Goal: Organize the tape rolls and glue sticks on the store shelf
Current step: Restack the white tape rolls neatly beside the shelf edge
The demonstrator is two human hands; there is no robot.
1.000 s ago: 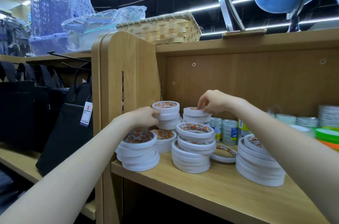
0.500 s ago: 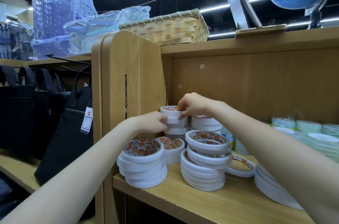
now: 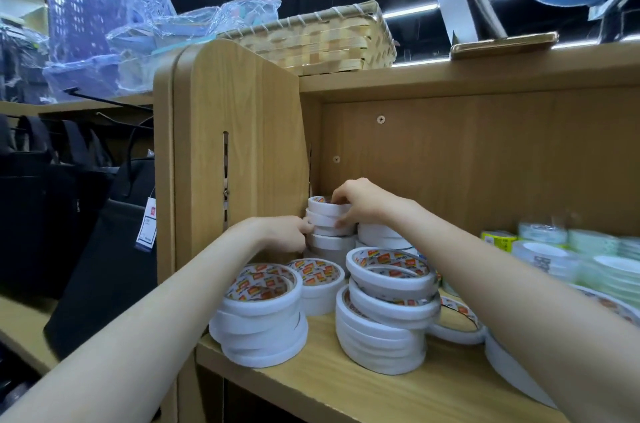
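Observation:
Several stacks of white tape rolls stand on the wooden shelf (image 3: 346,384). At the back left corner is a tall stack of tape rolls (image 3: 329,225). My left hand (image 3: 284,235) presses against its left side with fingers curled round the rolls. My right hand (image 3: 360,201) grips the top rolls of that stack from above and the right. In front stand a left front stack (image 3: 263,315), a small middle stack (image 3: 318,284) and a leaning front stack (image 3: 388,311). One single roll (image 3: 457,325) lies flat behind my right forearm. No glue sticks can be made out.
Green and patterned tape rolls (image 3: 554,256) fill the shelf's right part. The shelf's side panel (image 3: 235,152) stands close on the left. A woven basket (image 3: 322,38) and wrapped plastic bins (image 3: 100,7) sit on top. Black bags (image 3: 86,232) hang at left.
My right hand has moved left from the second back stack onto the back left stack and now grips its top. The camera has come closer to the shelf.

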